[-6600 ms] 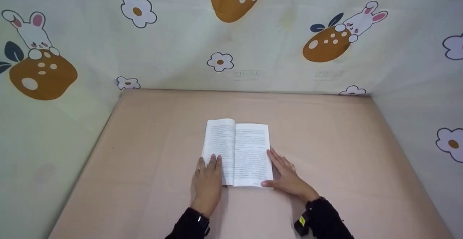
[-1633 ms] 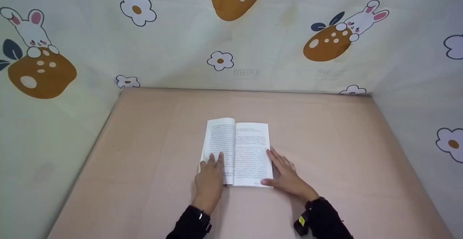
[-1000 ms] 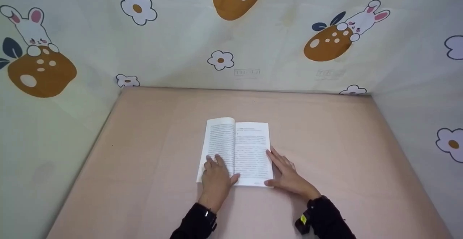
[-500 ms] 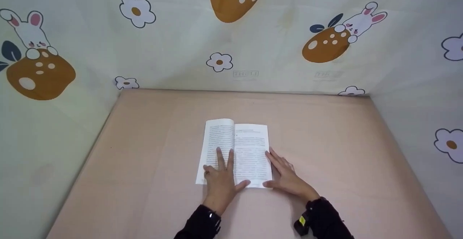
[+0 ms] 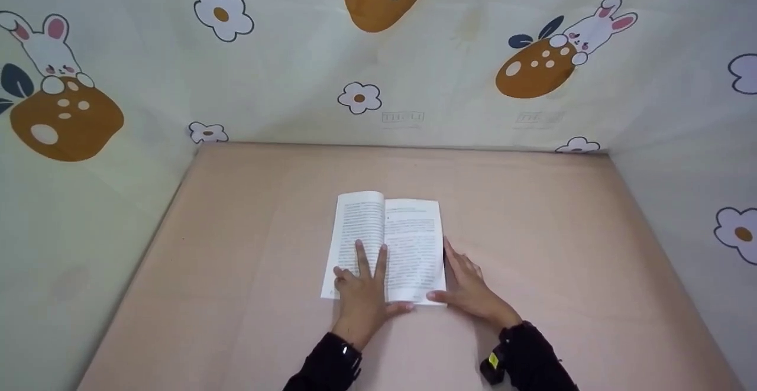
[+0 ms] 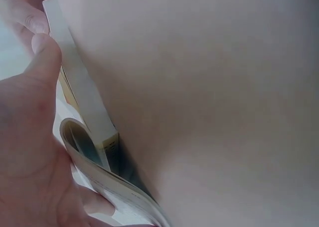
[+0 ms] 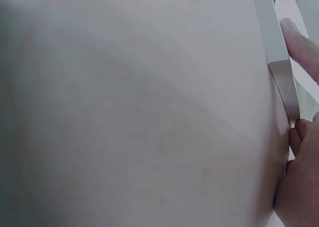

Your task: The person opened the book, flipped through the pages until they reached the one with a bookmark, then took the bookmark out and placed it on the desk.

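An open book (image 5: 408, 225) lies on the table with its printed pages facing up. My left hand (image 5: 361, 296) rests on the left page, index and middle fingers straight and spread, thumb stretched along the book's front edge. In the left wrist view, the left thumb (image 6: 45, 57) reaches along the thick page block, and the left-side pages (image 6: 114, 187) bow up in a curl beneath the hand. My right hand (image 5: 473, 290) holds the book's right side, thumb on the lower right corner and fingers along the side edge. In the right wrist view, its fingers (image 7: 299, 134) bend against that edge.
A pinkish-beige table (image 5: 236, 213) lies under the book. Pale cloth walls (image 5: 284, 54) printed with flowers, rabbits and brown fruit enclose it at the back and both sides. A dark device with a yellow patch (image 5: 494, 361) sits at the right wrist.
The right page shows different print than in the oldest frame. My left hand has shifted right, spreading its fingers and thumb. The right fingertips have slipped from the page to its side edge.
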Demonstrator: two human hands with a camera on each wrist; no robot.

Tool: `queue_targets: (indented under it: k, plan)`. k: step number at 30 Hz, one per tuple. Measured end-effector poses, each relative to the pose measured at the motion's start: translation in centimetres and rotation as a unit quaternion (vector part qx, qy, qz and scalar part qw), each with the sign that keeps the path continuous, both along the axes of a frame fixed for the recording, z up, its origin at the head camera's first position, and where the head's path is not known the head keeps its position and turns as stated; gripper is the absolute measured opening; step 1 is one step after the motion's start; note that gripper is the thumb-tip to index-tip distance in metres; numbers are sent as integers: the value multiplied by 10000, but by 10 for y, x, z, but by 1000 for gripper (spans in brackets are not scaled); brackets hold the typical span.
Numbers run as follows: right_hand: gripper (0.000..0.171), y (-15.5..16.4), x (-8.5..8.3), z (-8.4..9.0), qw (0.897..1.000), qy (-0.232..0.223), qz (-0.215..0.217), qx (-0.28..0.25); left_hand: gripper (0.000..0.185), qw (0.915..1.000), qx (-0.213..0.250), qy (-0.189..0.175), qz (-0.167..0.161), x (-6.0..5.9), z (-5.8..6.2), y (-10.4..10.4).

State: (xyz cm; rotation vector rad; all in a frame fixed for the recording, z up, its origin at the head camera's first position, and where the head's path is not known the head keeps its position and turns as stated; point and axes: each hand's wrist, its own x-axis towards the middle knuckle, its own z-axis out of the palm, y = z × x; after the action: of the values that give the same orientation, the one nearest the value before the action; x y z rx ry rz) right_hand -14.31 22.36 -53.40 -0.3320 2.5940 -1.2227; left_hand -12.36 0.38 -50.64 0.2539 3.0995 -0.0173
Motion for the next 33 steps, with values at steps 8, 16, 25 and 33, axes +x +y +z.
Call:
queue_targets:
  k: [8,16,25,33]
  plan:
    - [104,-1,0,1,10000,48,24,8,105,9993,-156,329,-69,-1,-1,-2]
    - [109,0,-1,2,9996,192,181,68,78,9969,-47,650,-446,2,6,-8]
    - [109,-1,-2,2,9995,226,155,186,58,9942,807,452,-542,-1,5,-12]
    - [107,-1,-2,1,9995,174,132,212,57,9919,943,572,-637,-3,6,-17]
